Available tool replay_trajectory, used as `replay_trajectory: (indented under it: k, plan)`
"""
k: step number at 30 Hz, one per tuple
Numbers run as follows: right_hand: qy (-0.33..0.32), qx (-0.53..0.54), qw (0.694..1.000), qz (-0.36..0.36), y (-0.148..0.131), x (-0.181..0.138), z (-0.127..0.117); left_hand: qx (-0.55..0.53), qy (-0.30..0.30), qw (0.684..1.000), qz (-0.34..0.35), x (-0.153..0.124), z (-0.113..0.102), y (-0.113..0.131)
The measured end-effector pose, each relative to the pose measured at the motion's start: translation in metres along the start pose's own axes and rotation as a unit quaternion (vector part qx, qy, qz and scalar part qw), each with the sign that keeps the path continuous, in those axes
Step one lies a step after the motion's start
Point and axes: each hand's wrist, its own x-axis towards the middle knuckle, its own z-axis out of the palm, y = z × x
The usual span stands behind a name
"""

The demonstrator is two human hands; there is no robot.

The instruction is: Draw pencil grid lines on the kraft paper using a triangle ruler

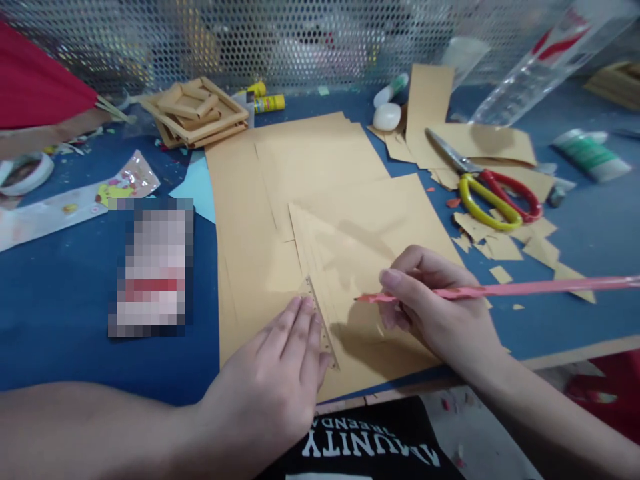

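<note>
My left hand (pixel 280 363) lies flat on a clear triangle ruler (pixel 325 333), fingers stretched out, pressing it against tan card paper (pixel 380 247). Much of the ruler is hidden beneath the fingers. Just to the right, my right hand (pixel 430 300) is closed around a pink pencil (pixel 530 287) in a writing grip. The pencil's dark tip points left, close to the ruler's slanted edge; whether it touches the paper I cannot tell. Faint straight lines and cut slits show on the tan sheets, which overlap one another.
Scissors (pixel 490 187) with yellow and red handles lie on paper scraps at right. Stacked tan paper frames (pixel 200 110) and yellow glue sticks (pixel 269 103) are at the back. A blurred-out phone-like object (pixel 155 267) and white tape roll (pixel 27 173) lie left. A plastic bottle (pixel 535 67) leans back right.
</note>
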Motion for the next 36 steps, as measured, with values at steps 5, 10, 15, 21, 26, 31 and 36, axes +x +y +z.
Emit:
replay_trajectory:
  k: [5,10,15,21,26,31,36]
  plan:
    - [0.013,-0.194,0.978,-0.070,-0.001,0.001,-0.013,0.020,0.008,1.000,0.005,0.000,0.003,-0.002]
    - [-0.057,-0.461,0.864,-0.195,0.004,0.009,-0.025,0.034,0.036,0.999,-0.009,0.006,0.004,-0.008]
    - [-0.163,-0.538,0.799,-0.214,0.012,0.010,-0.026,0.022,0.036,0.999,0.002,0.009,0.007,-0.020]
    - [-0.199,-0.567,0.762,-0.243,0.015,0.007,-0.024,0.019,0.019,1.000,-0.004,0.007,0.014,-0.023]
    - [-0.202,-0.589,0.731,-0.279,0.019,0.009,-0.025,0.056,0.020,0.998,-0.037,0.015,0.024,-0.037]
    - [-0.226,-0.587,0.724,-0.284,0.018,0.013,-0.027,0.072,0.012,0.995,-0.070,0.023,0.029,-0.064]
    - [-0.237,-0.538,0.761,-0.276,-0.002,0.020,-0.034,0.078,-0.002,0.994,-0.070,0.017,0.018,-0.062]
